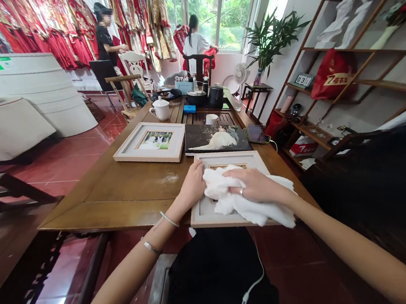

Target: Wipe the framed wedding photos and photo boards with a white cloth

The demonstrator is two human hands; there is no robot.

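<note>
A picture frame (pixel 201 218) with a pale border lies at the table's near edge, its picture mostly covered. My left hand (pixel 194 182) is closed on its left side. Bunched on the frame is a white cloth (pixel 246 207), pressed down under my right hand (pixel 248 183), whose fingers curl into it. To the left, another picture frame (pixel 126 151) holds a photo (pixel 156 140) of people on grass. Just beyond my hands lies a dark photo panel (pixel 199 139) showing a white gown.
A lidded white cup (pixel 161 109), a small white cup (pixel 212 119), a blue box (pixel 189 108) and a black pot (pixel 215 96) stand farther back on the wooden table (pixel 126 187). Two people are near the clothes racks; another sits at right. A white cable (pixel 246 297) hangs over my lap.
</note>
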